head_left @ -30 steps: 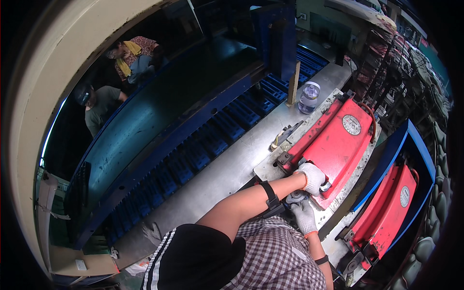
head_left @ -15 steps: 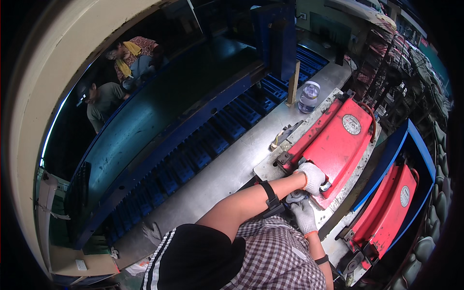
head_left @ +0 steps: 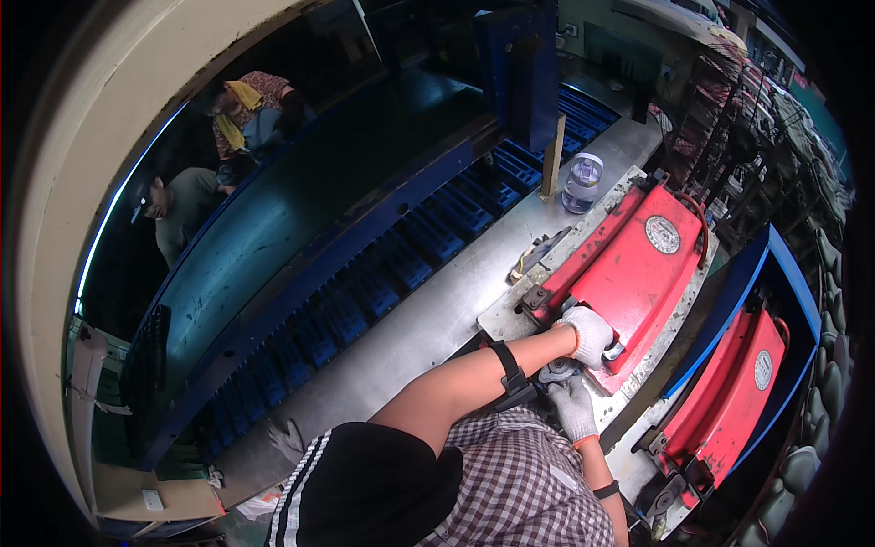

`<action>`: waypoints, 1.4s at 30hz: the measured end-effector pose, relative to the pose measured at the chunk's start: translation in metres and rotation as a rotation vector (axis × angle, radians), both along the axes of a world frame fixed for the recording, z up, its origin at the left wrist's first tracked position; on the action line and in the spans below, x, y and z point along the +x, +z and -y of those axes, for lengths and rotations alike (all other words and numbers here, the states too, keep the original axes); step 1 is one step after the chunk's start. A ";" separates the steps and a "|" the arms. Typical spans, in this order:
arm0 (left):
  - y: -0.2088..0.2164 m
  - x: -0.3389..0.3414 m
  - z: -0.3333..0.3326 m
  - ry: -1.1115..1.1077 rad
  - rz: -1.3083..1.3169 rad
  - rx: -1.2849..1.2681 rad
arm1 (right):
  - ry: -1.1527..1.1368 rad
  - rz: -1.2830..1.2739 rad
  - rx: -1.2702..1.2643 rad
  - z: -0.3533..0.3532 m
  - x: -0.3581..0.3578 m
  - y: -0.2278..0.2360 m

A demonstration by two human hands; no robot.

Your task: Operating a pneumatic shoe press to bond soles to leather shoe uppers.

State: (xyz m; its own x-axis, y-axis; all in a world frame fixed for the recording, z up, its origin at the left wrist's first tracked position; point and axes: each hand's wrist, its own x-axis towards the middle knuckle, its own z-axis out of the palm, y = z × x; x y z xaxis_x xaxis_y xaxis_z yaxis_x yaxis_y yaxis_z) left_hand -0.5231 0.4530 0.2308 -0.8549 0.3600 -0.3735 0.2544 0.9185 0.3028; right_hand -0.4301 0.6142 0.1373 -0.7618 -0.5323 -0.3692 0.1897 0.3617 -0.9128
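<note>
My left hand (head_left: 589, 335), in a white knit glove, is closed at the near end of a red machine (head_left: 643, 260) with a round pale label. A shiny metal cylinder (head_left: 614, 350) shows beside its fingers, but what the palm holds is hidden. Just below it, my right hand (head_left: 573, 412), gloved in white with an orange cuff, has its fingers curled next to a round metal part (head_left: 558, 370). Whatever those fingers grip cannot be made out. The red machine rests on a worn pale base plate (head_left: 499, 321).
Left of the machine runs a metal worktop (head_left: 365, 342) beside a blue slatted frame (head_left: 401, 255). A clear water jug (head_left: 581, 184) stands behind. A second red machine (head_left: 729, 401) sits by a blue housing (head_left: 786, 273) at right. Two people (head_left: 178, 210) work across the frame.
Both of my hands stay in the same place. Across the frame, the nearer person has shifted left and lower, and the person with the yellow cloth has moved slightly.
</note>
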 end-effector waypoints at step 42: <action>0.005 0.000 -0.002 -0.012 -0.007 0.015 | -0.011 0.024 -0.046 -0.001 0.002 -0.003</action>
State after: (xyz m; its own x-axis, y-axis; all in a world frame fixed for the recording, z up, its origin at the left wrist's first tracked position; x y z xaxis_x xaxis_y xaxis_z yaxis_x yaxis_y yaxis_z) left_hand -0.5228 0.4546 0.2360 -0.8532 0.3754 -0.3621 0.2673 0.9108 0.3145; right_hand -0.4282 0.6149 0.1340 -0.7588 -0.5409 -0.3628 0.2158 0.3168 -0.9236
